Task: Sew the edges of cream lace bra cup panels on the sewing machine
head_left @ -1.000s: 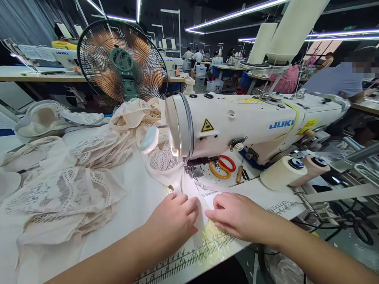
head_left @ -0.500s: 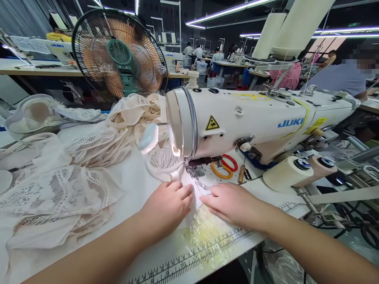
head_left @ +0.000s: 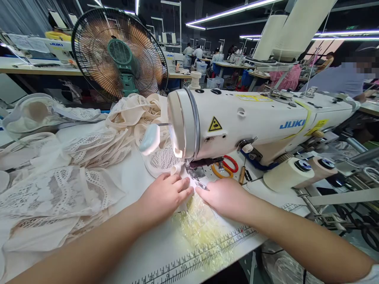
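Note:
A white sewing machine stands before me, its needle and presser foot lit over the bed. Cream lace fabric lies behind and left of the foot, with a narrow band rising beside it. My left hand rests left of the foot, fingers bent over the near edge of this fabric. Just right of the foot is my right hand, fingers pressed together near a small metal guide; whatever they pinch is hidden. Both hands sit close together, fingertips a short gap apart.
Cream lace pieces are heaped on the left. Orange and red-handled scissors, a wooden-handled tool and thread cones lie right. A ruler strip and clear yellowish tape mark the front edge. A fan stands behind.
My left hand has flattened a little and shifted slightly left, its fingers reaching toward the foot. My right hand has moved slightly left and closer to the foot, its fingers drawn in.

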Demonstrator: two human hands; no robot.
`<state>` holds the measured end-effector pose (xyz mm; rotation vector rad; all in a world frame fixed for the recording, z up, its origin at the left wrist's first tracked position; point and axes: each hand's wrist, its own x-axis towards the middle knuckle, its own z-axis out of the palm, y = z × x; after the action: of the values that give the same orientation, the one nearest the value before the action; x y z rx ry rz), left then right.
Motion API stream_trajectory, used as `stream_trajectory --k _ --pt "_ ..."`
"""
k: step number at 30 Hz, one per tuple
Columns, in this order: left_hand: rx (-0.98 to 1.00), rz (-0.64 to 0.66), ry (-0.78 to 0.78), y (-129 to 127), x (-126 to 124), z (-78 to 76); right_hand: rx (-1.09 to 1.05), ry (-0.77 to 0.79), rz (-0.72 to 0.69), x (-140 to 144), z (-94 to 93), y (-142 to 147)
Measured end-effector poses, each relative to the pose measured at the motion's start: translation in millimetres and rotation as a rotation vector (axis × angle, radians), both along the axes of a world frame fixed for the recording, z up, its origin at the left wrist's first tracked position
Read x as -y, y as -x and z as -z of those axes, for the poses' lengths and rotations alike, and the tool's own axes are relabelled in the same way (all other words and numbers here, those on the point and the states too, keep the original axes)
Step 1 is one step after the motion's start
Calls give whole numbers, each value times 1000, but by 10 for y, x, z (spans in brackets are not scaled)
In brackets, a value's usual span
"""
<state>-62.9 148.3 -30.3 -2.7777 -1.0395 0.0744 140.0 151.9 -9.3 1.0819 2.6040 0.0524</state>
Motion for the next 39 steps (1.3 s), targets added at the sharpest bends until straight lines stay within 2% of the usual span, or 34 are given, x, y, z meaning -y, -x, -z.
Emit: stream_trajectory --k 8,15,20,28,31,34,36,39 --pt "-71 10 -8 22 -128 -12 98 29 100 -19 -84 176" --pt "-113 22 -83 33 -209 -25 57 -15 40 -18 -30 166" --pt "-67 32 -155 81 -259 32 28 -45 37 13 81 71" --pt "-49 64 -255 139 -339 85 -163 -85 -1 88 291 -123" --pt "-28 87 -314 153 -324 77 -366 -172 -89 154 421 -201" --pt "66 106 -442 166 -254 83 -540 -232 -188 206 540 -252" --pt "124 8 -515 184 -200 82 -586 -215 -225 219 580 -266" --pt "103 -343 -453 254 -205 42 -618 -166 -247 207 583 -272"
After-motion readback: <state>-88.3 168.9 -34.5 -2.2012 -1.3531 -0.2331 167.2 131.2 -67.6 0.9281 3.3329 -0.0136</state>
